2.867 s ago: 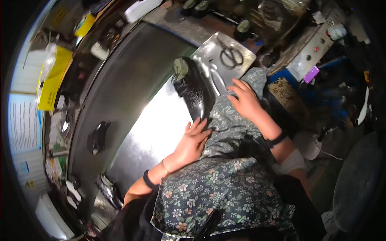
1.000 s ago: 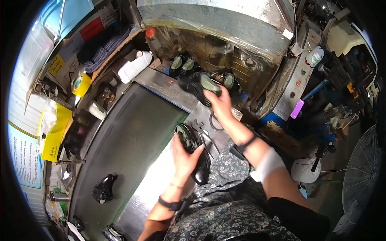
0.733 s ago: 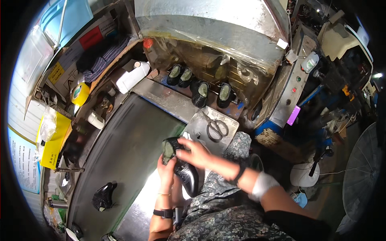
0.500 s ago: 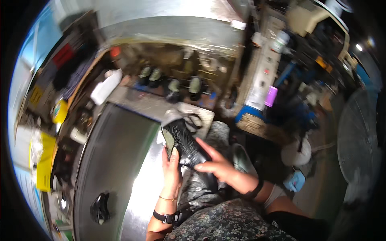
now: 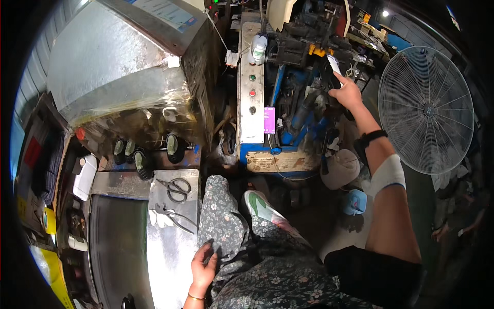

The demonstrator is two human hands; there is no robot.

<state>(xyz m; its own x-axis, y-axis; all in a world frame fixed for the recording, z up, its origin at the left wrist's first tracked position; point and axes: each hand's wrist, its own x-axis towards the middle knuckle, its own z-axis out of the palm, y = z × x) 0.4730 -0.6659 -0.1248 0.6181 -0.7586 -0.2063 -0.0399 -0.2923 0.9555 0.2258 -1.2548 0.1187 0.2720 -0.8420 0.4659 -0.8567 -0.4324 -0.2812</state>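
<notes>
Right hand (image 5: 346,94) now gripping machine lever (image 5: 333,66)

Floral apron (image 5: 267,273), black wristband (image 5: 371,137), white elbow bandage (image 5: 387,174)

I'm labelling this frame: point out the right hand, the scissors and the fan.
right hand (image 5: 346,93), head view, back of hand.
scissors (image 5: 176,188), head view, handle loops.
fan (image 5: 425,109), head view, grille centre.
</notes>
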